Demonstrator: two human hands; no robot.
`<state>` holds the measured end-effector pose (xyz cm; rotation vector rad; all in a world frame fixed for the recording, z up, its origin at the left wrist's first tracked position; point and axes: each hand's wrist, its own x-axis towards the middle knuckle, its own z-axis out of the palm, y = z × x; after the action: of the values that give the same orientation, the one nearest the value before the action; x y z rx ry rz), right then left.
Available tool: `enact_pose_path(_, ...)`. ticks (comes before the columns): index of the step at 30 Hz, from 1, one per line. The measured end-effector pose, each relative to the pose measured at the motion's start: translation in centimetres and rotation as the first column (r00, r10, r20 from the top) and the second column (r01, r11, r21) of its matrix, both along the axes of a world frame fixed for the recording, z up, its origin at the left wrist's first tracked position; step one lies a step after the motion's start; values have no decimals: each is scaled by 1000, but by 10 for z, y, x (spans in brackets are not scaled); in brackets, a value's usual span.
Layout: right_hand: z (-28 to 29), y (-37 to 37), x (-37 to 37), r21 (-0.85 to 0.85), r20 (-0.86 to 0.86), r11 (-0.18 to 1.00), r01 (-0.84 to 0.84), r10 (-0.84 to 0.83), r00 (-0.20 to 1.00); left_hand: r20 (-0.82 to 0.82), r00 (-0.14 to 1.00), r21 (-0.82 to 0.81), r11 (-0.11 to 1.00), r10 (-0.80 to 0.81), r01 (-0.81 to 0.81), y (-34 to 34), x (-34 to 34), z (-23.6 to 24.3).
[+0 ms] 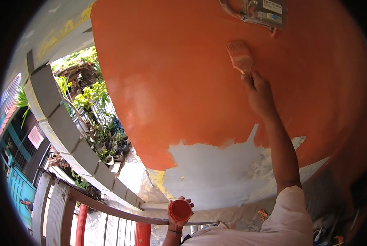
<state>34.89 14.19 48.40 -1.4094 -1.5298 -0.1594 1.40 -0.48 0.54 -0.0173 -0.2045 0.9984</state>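
My right hand (259, 92) is closed round the handle of a paintbrush (239, 56), its wide bristles coated in orange paint. The bristles point up and lie on or close to the orange wall (171, 74), below a meter box. Low in the view, my left hand (170, 211) grips a round cup of red-orange paint (180, 210) from beneath and behind, with fingertips showing at its rim. Orange covers most of the wall; an uneven grey-white patch (216, 170) spans its lower part.
A meter box (265, 13) with a corrugated conduit (231, 10) is fixed high on the wall. To the left stand a tiled pillar (64, 123), a wooden railing (118, 213) and red posts (143, 233). Potted plants (118, 155) sit outside; a person (27, 203) is at the far left.
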Motion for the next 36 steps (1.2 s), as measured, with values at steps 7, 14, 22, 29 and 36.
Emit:
enact_pose_path(7, 22, 27, -17, 140, -45, 990, -27, 34, 998, -5, 1000, 3, 1000, -1, 1, 3, -11, 3)
enact_pose_path(14, 23, 6, -40, 106, -31, 990, -88, 92, 995, -4, 1000, -33, 999, 14, -14, 2, -11, 1)
enact_pose_path(22, -4, 5, -33, 71, 17, 997, -39, 38, 999, 13, 1000, 11, 1000, 12, -13, 4, -8, 0)
enact_pose_path(29, 33, 13, 21, 160, -78, 986, 45, -33, 996, 5, 1000, 17, 1000, 12, -12, 3, -9, 0)
enact_pose_path(36, -96, 10, 26, -109, 103, 962, 250, -239, 965, -10, 1000, 3, 1000, 25, -25, -3, -12, 1)
